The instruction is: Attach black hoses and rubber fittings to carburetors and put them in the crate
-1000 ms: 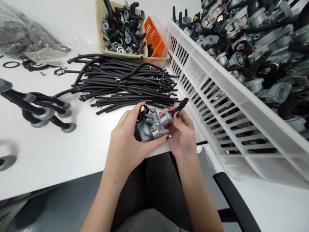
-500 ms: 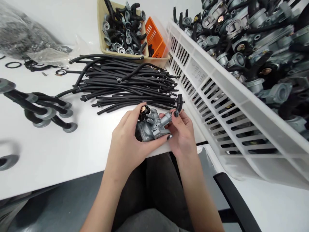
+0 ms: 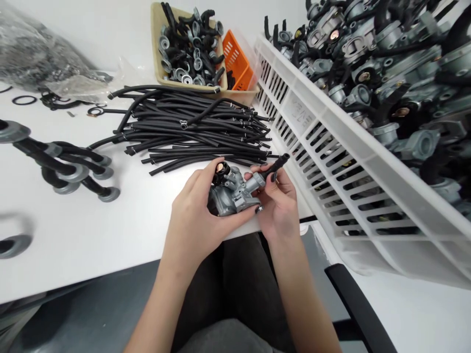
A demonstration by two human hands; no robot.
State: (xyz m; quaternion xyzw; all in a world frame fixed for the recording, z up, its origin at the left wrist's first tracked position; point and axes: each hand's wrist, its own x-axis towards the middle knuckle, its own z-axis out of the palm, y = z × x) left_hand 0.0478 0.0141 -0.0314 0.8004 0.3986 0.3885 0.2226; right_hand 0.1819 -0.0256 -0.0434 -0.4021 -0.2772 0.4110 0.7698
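Note:
A grey metal carburetor (image 3: 230, 193) is wrapped in my left hand (image 3: 196, 213), close above the table's front edge. My left thumb lies along its lower side. At its right end is a grey round cap (image 3: 260, 180) with a black rubber boot (image 3: 280, 162) pointing up and right. My right hand (image 3: 280, 203) pinches the cap and the base of the boot between thumb and fingers. How far the cap sits on the carburetor is partly hidden by the fingers. Several more caps with black boots (image 3: 73, 172) stand on the table at the left.
Black hoses (image 3: 191, 125) with wire clips lie piled behind my hands. A yellow bin (image 3: 158, 59) of caps and an orange basket (image 3: 239, 63) stand at the back. A white slotted crate (image 3: 320, 132) full of carburetors walls the right side. A plastic bag (image 3: 33, 54) lies back left.
The rubber boot has swung from bent upright to slanting up and right. My right fingers have shifted slightly around the cap. My left hand keeps its hold on the carburetor.

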